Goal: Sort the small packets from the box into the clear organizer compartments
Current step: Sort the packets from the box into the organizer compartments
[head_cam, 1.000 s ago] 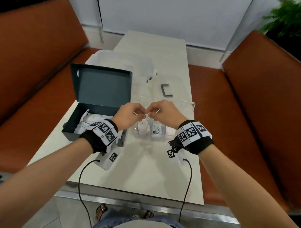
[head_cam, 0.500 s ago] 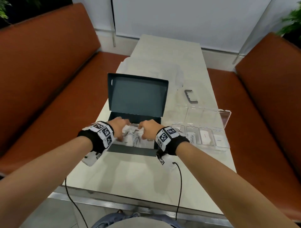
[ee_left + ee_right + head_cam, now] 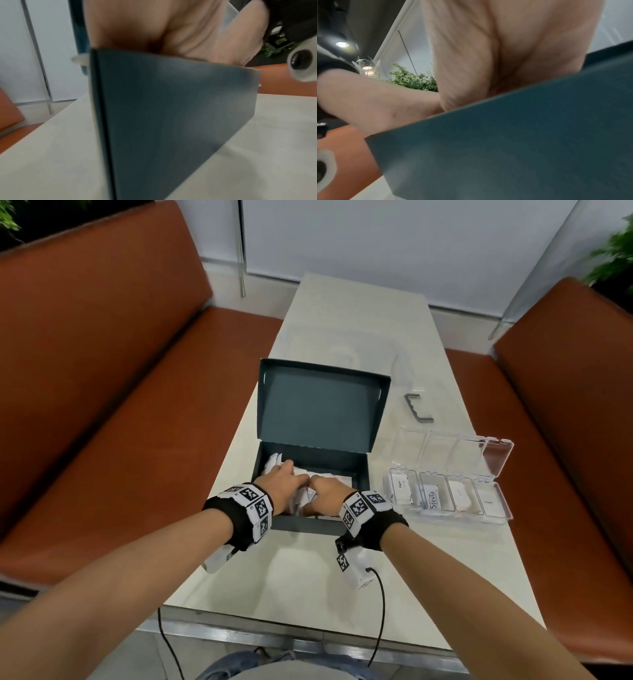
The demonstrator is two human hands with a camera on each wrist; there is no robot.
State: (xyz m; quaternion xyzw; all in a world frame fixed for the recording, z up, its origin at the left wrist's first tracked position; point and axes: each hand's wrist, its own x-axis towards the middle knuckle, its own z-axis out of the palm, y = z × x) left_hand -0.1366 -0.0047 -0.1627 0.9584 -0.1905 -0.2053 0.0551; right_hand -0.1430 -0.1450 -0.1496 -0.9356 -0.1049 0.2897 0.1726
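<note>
Both hands down inside dark box (image 3: 342, 465), among white packets (image 3: 275, 462). Left hand (image 3: 281, 484) spread over pile, fingers reaching forward, loosely extended. Right hand (image 3: 325, 496) just beside it, fingers bent downward into packets; grip hidden, cannot tell. Well right of fingers, clear organizer (image 3: 493, 517), lid open, near compartments holding packets.
</note>
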